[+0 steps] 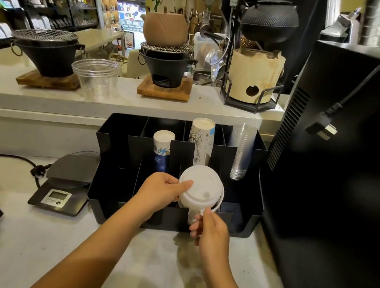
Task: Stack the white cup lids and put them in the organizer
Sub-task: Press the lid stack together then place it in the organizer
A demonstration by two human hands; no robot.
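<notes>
Stacking looks done: the left hand grips the white lid stack while the right hand pinches its lower edge, poised above the organizer, not yet set inside.

Organizer sits on the table, scale to its left, machine right; cup stacks stand in its rear compartments, lid stack over the front.
</notes>
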